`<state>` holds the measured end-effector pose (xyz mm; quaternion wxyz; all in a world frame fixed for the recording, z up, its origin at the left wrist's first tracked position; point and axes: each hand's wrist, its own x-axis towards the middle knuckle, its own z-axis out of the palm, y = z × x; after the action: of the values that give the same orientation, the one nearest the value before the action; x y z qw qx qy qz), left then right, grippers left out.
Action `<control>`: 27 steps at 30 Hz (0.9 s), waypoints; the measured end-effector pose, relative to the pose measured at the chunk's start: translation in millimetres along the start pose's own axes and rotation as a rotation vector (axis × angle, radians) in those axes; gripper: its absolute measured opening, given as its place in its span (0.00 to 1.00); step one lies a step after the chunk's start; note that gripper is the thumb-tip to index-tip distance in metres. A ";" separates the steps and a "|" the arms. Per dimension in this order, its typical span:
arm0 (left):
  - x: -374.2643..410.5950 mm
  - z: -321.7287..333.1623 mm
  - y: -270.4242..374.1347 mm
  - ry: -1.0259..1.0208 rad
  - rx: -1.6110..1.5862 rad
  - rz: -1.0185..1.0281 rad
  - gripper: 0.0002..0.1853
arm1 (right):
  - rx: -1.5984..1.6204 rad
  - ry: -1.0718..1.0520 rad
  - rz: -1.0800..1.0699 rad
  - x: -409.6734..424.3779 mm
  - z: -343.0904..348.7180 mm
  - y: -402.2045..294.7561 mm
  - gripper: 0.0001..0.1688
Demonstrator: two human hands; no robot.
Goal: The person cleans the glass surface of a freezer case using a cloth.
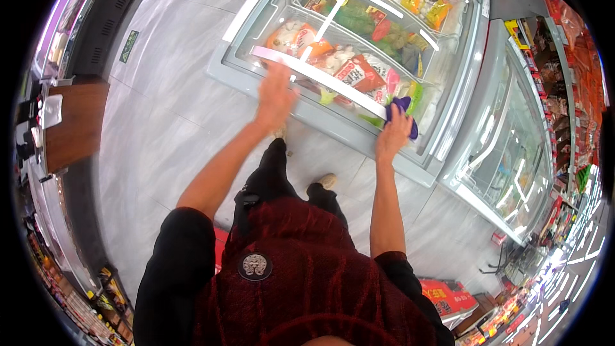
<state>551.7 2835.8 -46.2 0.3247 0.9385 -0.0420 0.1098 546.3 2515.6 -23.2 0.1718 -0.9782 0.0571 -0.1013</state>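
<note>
A chest freezer (319, 114) with a glass lid stands before me. Along the lid's near side runs a long white handle (331, 85). My right hand (394, 137) holds a bunched purple cloth (403, 105) against the handle's right end. Blurred by motion, my left hand (277, 93) has its fingertips over the handle towards its left end; whether it grips there is not plain. Beneath the glass lie an orange-and-white food bag (293, 38), a red-and-white food packet (360, 74) and green bags (355, 21), with wire dividers between them.
To the right is a second glass-topped freezer (509, 154), with packed shelves (579, 86) beyond it. A wooden panel (79, 125) borders a display case on the left. Grey floor tiles (163, 86) lie beside the freezer. A red box (447, 295) sits at the lower right.
</note>
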 end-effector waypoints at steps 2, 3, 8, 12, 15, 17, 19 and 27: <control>30.1 -23.5 -59.6 0.164 0.149 -0.082 0.35 | -0.028 0.019 -0.195 3.2 20.1 -43.4 0.27; 45.0 -36.3 -83.4 0.186 0.203 -0.112 0.35 | -0.091 -0.013 -0.225 5.5 37.6 -72.5 0.26; 101.9 -66.9 -149.6 0.076 0.319 -0.425 0.33 | 0.171 -0.193 -0.521 16.9 86.0 -222.0 0.30; 96.4 -69.3 -172.0 -0.085 0.241 -0.519 0.31 | 0.046 -0.301 -0.826 33.5 88.9 -248.0 0.31; 80.8 -64.7 -175.4 -0.048 0.277 -0.447 0.30 | 0.048 -0.389 -0.793 33.4 63.1 -209.3 0.29; 80.9 -67.5 -170.1 -0.068 0.229 -0.506 0.30 | -0.011 -0.461 -0.678 22.7 33.4 -155.1 0.25; 81.3 -69.3 -167.6 -0.070 0.186 -0.515 0.30 | -0.157 -0.483 -0.480 7.6 -0.8 -112.0 0.25; 80.1 -64.9 -172.1 -0.023 0.168 -0.501 0.29 | -0.143 -0.116 0.058 -33.3 14.3 -102.2 0.26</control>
<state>643.8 3010.5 -81.1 0.2623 0.9444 0.1974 0.0182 524.9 2620.6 -6.8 0.1075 -0.9901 0.0827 -0.0352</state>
